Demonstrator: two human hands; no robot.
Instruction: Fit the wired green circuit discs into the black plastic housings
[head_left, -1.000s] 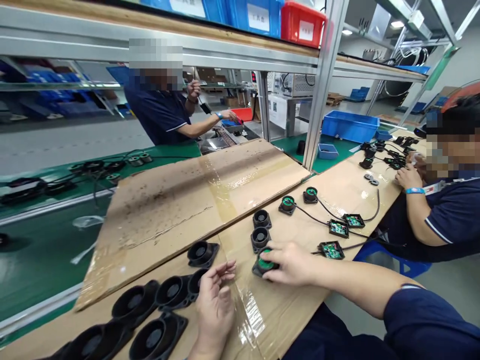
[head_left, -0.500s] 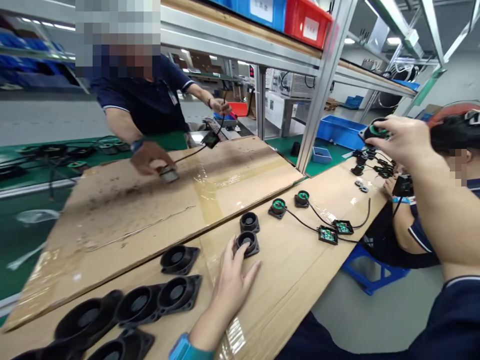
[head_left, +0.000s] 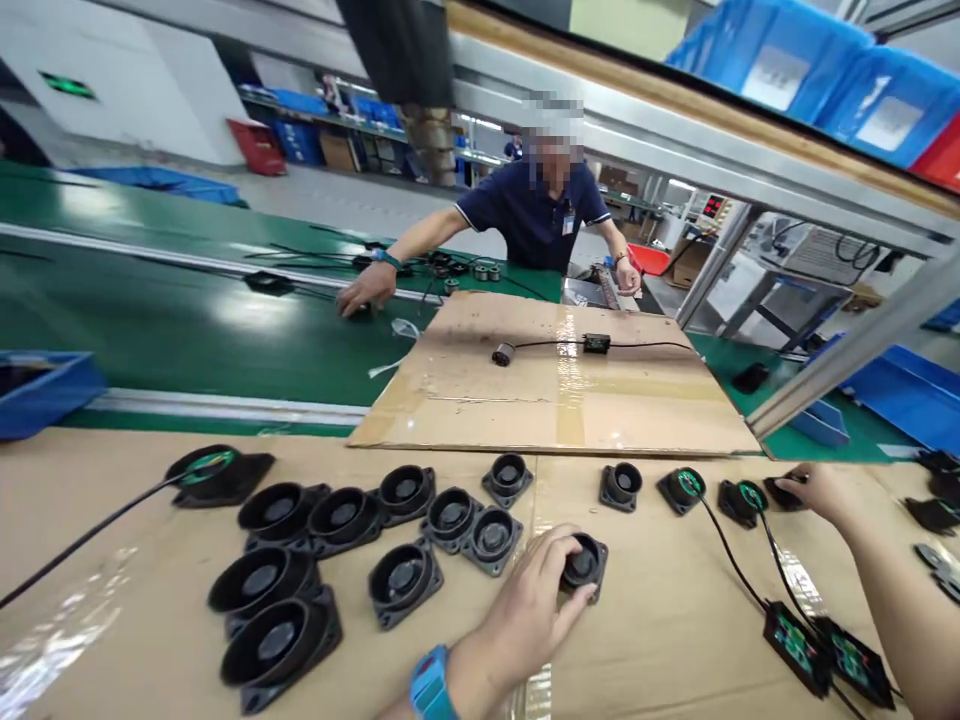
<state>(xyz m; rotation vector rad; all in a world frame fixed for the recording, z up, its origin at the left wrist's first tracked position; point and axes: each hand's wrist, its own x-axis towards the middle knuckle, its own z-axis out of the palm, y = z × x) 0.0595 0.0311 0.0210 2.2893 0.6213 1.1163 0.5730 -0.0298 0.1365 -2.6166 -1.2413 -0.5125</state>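
My left hand [head_left: 525, 600] has its thumb and fingers closed around a black round housing [head_left: 589, 560] with a square flange, low over the cardboard-covered bench. At the right, my right hand [head_left: 825, 492] pinches another black part [head_left: 784, 494] at the bench surface; my fingers partly cover it. Beside that part sit two housings with green circuit boards inside, one nearer [head_left: 744, 500] and one farther left [head_left: 682, 488]. Black cables run from them to open boxes [head_left: 796, 645] with green boards. A single housing [head_left: 621, 486] stands between my hands.
Several black housings [head_left: 401, 580] cover the bench left of my hand. A cabled housing [head_left: 210, 470] sits farther left. Across the bench, a co-worker [head_left: 536, 220] reaches over a green belt [head_left: 225, 330]. A cabled part [head_left: 503, 354] lies on the cardboard sheet [head_left: 480, 420]. A metal post [head_left: 810, 360] rises at right.
The view has swung left. My right hand has come down from a raised position to the bench with its part. The co-worker has let go of the cabled part and now reaches toward the belt.
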